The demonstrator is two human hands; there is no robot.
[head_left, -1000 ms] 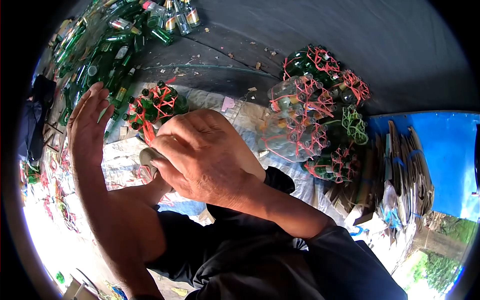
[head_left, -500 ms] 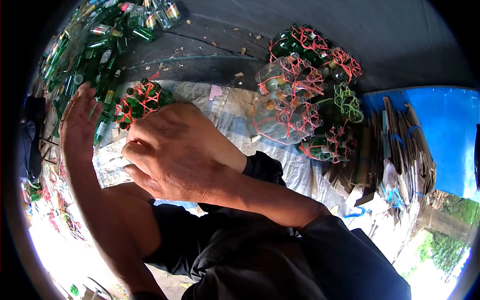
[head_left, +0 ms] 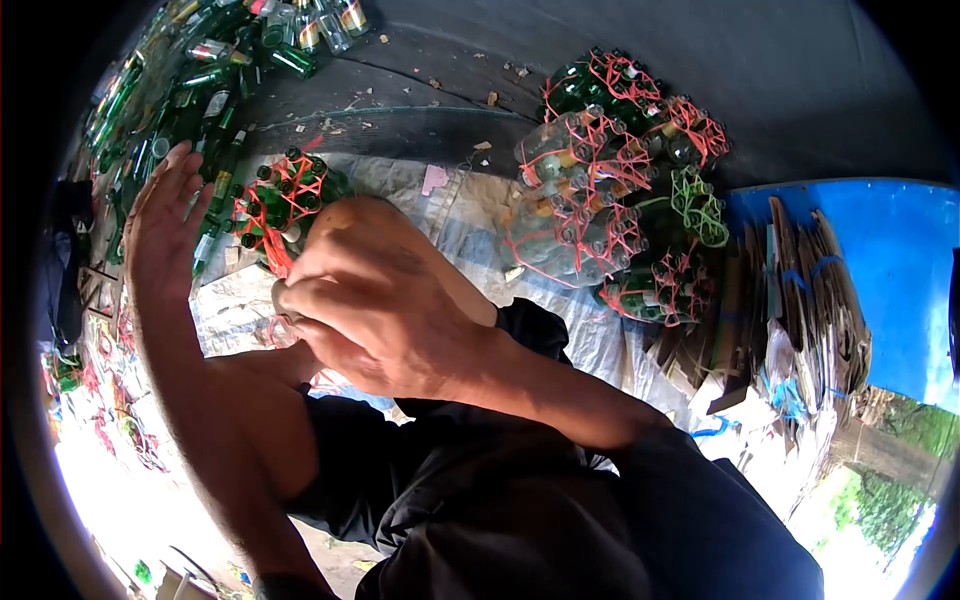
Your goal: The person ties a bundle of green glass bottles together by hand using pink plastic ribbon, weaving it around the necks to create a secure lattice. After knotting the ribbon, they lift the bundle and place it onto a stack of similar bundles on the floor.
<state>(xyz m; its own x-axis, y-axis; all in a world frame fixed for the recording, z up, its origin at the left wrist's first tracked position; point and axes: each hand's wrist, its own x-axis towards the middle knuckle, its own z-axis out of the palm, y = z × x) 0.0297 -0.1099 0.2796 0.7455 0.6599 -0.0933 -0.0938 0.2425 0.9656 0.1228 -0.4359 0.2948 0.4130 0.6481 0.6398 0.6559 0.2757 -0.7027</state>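
Observation:
My left hand (head_left: 163, 225) is open, its fingers stretched out and held upright beside the heap of green glass bottles. My right hand (head_left: 375, 315) is closed round the end of a red plastic string (head_left: 276, 254). That string runs taut from the fist to a bundle of green bottles (head_left: 265, 212), whose necks are laced together with more red string. The bundle stands on the pale sheet, just beyond my bent knee and between the two hands. Part of it is hidden behind my knee.
Loose green bottles (head_left: 200, 75) are heaped at the upper left. Several tied bundles of clear bottles (head_left: 565, 225) and green ones stand at the right. Flattened cardboard (head_left: 800, 300) leans by a blue panel (head_left: 890, 270). Coloured strings (head_left: 125, 430) lie at the left.
My right hand has moved slightly right and toward me, and the red string between it and the bundle now shows stretched. My left hand stays nearly in place, fingers still extended.

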